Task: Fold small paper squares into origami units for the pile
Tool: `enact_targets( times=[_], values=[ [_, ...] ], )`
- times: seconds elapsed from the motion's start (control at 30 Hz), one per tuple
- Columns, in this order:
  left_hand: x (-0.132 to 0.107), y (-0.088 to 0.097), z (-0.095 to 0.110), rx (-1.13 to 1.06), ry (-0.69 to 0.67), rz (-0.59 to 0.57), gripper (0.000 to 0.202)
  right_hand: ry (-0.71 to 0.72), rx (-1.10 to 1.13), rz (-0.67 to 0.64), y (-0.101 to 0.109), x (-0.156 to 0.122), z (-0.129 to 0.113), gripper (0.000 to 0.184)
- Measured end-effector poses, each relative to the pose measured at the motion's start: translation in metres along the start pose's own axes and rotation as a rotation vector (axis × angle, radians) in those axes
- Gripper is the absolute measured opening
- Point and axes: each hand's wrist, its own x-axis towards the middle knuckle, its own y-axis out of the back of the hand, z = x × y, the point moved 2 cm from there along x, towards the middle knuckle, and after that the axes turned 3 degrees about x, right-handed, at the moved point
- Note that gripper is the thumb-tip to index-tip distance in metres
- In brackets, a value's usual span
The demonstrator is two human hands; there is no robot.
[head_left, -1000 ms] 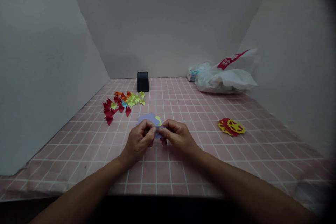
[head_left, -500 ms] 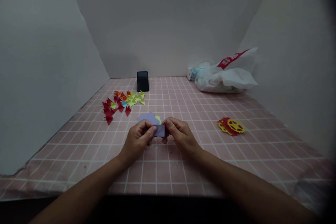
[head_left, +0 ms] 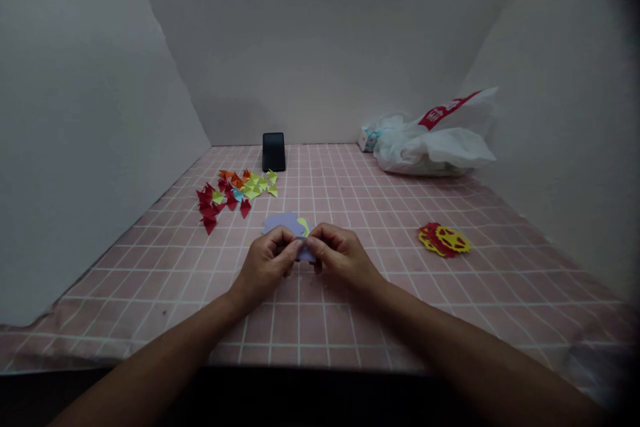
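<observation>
A small folded piece of purple paper point(head_left: 306, 255) is pinched between both hands, just above the table. My left hand point(head_left: 270, 257) is closed on its left side, thumb on top. My right hand point(head_left: 341, 255) grips the right side, its thumb close to the left thumb. Fingers cover most of the paper, so its exact fold is hidden. Right behind the hands lie flat sheets of purple paper point(head_left: 283, 222) and a bit of yellow paper point(head_left: 304, 224), partly hidden by the fingers.
Several small folded paper pieces point(head_left: 231, 197) in red, orange, yellow and blue lie left. Behind them a black phone point(head_left: 273, 152) leans upright. Red and yellow paper cutouts point(head_left: 453, 239) are stacked right. A white plastic bag point(head_left: 430, 150) and small box point(head_left: 367, 139) stand far right.
My right thumb has moved left over the purple paper, close to my left thumb, and less of the paper shows. The whole view has shifted slightly.
</observation>
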Motion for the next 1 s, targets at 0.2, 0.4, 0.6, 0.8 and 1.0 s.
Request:
enact_targets(
  times=[0.2,0.4,0.6,0.8,1.0],
  values=[
    [0.001,-0.001,-0.006,-0.045,0.062,-0.115,0.028,-0.084,0.046,0.029,-0.003,-0.001,0.001,0.029],
    [0.001,-0.001,-0.009,0.003,0.101,-0.136,0.032,-0.082,0.021,0.071,0.0,0.0,0.0,0.036],
    [0.001,-0.002,-0.011,-0.038,0.122,-0.137,0.031,-0.136,0.09,0.087,-0.004,-0.002,0.004,0.034],
    [0.004,0.001,-0.013,-0.06,0.138,-0.063,0.03,-0.114,0.101,0.139,-0.005,-0.002,0.009,0.034],
    [0.006,-0.001,-0.013,-0.16,0.175,-0.091,0.027,-0.084,0.201,0.136,-0.004,0.002,0.007,0.029]
  ],
)
